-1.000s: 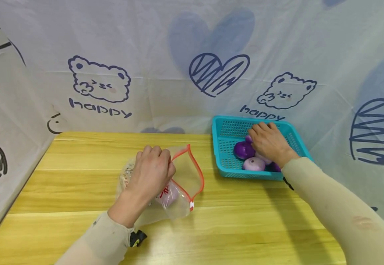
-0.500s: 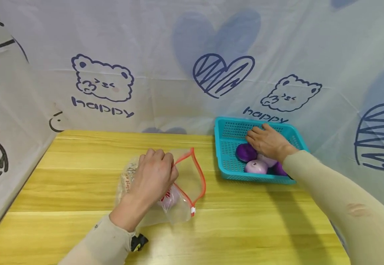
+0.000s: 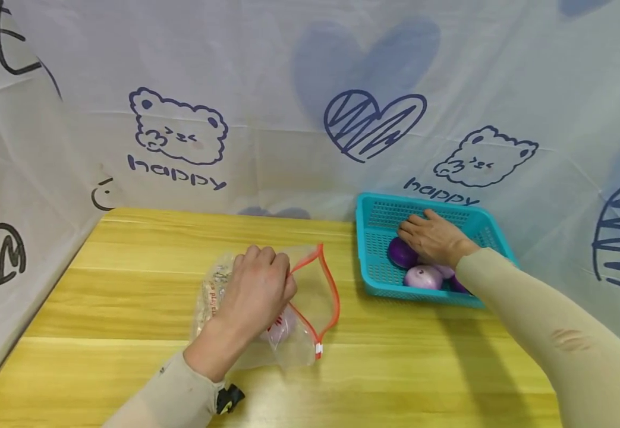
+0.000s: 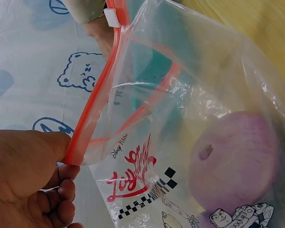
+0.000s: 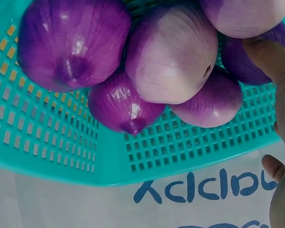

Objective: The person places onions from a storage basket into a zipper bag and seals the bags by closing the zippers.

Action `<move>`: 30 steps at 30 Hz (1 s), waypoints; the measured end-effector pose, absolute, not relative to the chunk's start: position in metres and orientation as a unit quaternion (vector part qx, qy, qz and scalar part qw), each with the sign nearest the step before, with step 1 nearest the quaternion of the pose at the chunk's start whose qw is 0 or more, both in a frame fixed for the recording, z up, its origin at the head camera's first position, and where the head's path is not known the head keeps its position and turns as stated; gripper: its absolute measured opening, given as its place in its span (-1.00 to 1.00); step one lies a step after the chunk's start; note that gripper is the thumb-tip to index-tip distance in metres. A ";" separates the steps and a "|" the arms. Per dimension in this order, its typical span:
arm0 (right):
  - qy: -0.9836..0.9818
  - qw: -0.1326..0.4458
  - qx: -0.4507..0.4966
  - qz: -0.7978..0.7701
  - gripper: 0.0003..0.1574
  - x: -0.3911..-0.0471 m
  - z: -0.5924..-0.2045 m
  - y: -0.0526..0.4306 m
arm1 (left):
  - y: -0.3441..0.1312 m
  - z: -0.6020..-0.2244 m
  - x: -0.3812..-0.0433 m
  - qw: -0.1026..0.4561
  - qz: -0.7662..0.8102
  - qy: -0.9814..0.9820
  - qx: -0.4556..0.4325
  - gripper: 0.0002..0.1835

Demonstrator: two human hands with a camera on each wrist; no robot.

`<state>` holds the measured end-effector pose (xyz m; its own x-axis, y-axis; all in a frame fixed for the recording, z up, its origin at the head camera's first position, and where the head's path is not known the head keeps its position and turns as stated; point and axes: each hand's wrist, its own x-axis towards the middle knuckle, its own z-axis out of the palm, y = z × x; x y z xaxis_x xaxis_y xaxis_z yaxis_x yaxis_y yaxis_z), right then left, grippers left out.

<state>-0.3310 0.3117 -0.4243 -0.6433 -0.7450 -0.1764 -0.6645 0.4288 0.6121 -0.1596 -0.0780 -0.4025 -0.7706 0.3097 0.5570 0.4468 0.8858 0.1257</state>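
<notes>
In the head view my left hand (image 3: 258,291) pinches the red zip edge of a clear plastic zip bag (image 3: 315,321). Its mouth gapes toward the right. One pale purple onion (image 4: 235,161) lies inside, seen through the film in the left wrist view. My right hand (image 3: 435,238) reaches into a turquoise basket (image 3: 365,261) over several onions. By its fingers is a dark purple onion (image 3: 402,252); nearer the front sits a pale onion (image 3: 423,277). In the right wrist view the thumb (image 5: 270,57) lies against the onions, apart from the one visible fingertip; the other fingers are mostly hidden.
Both hands work over a yellow wood-grain table (image 3: 144,303). A white printed cloth (image 3: 267,119) hangs behind it and along the sides. The basket stands near the back right, close to the cloth. More onions (image 5: 76,42) fill the basket's corner.
The head view has shifted slightly, so everything sits further right. My right hand stays in the basket, its fingers now closer to the dark onion. My left hand keeps its pinch on the bag.
</notes>
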 end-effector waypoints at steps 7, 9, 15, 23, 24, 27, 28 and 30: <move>-0.849 0.040 0.421 -0.315 -0.22 -0.332 -0.432 0.315 | -0.076 -0.403 -0.157 0.281 -0.129 -0.928 -0.206 -0.81; -0.851 0.043 0.423 -0.309 -0.17 -0.333 -0.434 0.316 | -0.076 -0.403 -0.156 0.286 -0.129 -0.927 -0.207 -0.81; -0.865 0.052 0.420 -0.268 -0.16 -0.336 -0.440 0.317 | -0.075 -0.403 -0.156 0.289 -0.131 -0.925 -0.207 -0.81; -0.878 0.036 0.401 -0.260 -0.04 -0.338 -0.440 0.316 | -0.076 -0.403 -0.157 0.285 -0.126 -0.928 -0.204 -0.80; -0.879 0.037 0.398 -0.259 -0.03 -0.338 -0.440 0.317 | -0.076 -0.403 -0.157 0.286 -0.125 -0.928 -0.204 -0.79; -0.888 0.038 0.387 -0.244 0.00 -0.340 -0.440 0.319 | -0.076 -0.403 -0.157 0.286 -0.124 -0.929 -0.202 -0.79; -0.892 0.039 0.383 -0.238 0.02 -0.340 -0.441 0.319 | -0.076 -0.403 -0.158 0.286 -0.123 -0.929 -0.202 -0.79; -0.897 0.043 0.376 -0.229 0.04 -0.341 -0.440 0.320 | -0.077 -0.403 -0.158 0.285 -0.122 -0.930 -0.200 -0.80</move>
<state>-0.3414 0.3198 -0.4403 -0.7128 -0.6950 -0.0946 -0.6551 0.6115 0.4438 -0.1582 -0.0769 -0.4029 -0.7580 0.3021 0.5781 0.4414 0.8901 0.1136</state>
